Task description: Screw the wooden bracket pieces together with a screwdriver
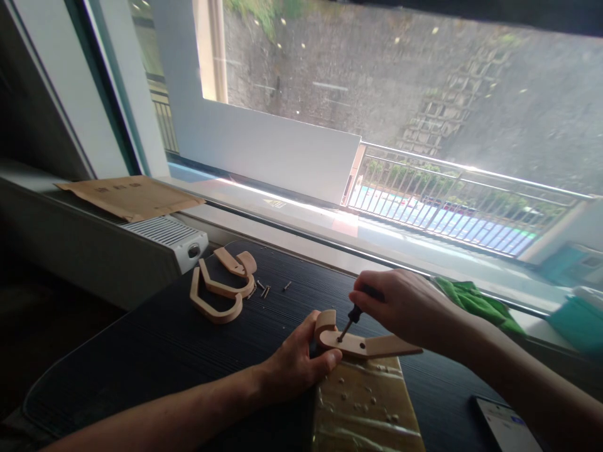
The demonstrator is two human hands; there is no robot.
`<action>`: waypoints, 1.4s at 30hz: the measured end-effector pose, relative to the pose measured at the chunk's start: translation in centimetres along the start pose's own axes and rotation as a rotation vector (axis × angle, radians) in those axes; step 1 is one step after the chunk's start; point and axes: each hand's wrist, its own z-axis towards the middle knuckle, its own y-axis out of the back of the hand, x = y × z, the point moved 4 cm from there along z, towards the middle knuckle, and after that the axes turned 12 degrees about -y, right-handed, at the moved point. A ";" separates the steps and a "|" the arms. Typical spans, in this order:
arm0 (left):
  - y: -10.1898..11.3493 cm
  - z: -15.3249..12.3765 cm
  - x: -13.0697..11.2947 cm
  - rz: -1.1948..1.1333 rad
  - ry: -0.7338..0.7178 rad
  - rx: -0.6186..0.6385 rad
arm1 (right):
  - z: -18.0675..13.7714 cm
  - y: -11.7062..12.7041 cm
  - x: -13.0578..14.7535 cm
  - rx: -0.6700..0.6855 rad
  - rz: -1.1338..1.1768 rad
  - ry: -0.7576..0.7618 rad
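Lying nearest, at 6 o'clock from the wooden hook (351,343) in work: tan block (339,433), glossy tape over it, small crumbs on top. Phone (506,424) at 4 o'clock, cropped by the lower edge. Both on the dark table (164,358).

Hook rests on the block's far end, curl toward 9 o'clock, straight arm toward 3. Left hand (296,359) at 8 o'clock, grasping the curl end: thumb on the near side, other fingers partly hidden. Right hand (400,301) at 2 o'clock, fingers wrapped round the dark handle of a screwdriver (346,328); shaft tilted, tip at a dark spot near the curl. Screw head or bare hole there: cannot tell. Second dark hole just beside, at 3 o'clock of the first.

Farther, 10 o'clock: loose screws (266,292) in a cluster, one apart; next to them, three more wooden hooks (228,291), close together. Green cloth (471,304) between 2 and 3; teal container (577,320) at 3.

Past the table, 10 o'clock: slatted unit (103,251), brown envelope (141,196) on top. Through glass: white panel (273,157) at 11, metal railing (466,169) between 1 and 2, rough grey wall (330,63) at 12.
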 end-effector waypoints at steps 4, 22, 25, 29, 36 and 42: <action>-0.1 0.0 0.2 -0.026 0.011 0.009 | -0.9 0.5 1.7 -0.025 -0.127 0.258; 0.0 0.0 0.0 -0.044 0.016 0.019 | -0.1 0.2 0.4 0.086 -0.111 0.109; 0.0 0.0 0.0 -0.071 0.025 0.021 | -0.6 0.9 1.2 0.125 -0.075 0.263; -0.1 0.0 0.0 -0.074 0.028 0.015 | -0.7 0.9 2.2 0.105 -0.104 0.365; 0.0 0.1 -0.2 -0.053 0.046 0.021 | 0.1 -0.8 1.6 0.001 -0.006 0.201; 0.1 0.0 -0.4 -0.050 0.024 0.017 | 0.3 -0.8 0.4 -0.025 -0.031 0.003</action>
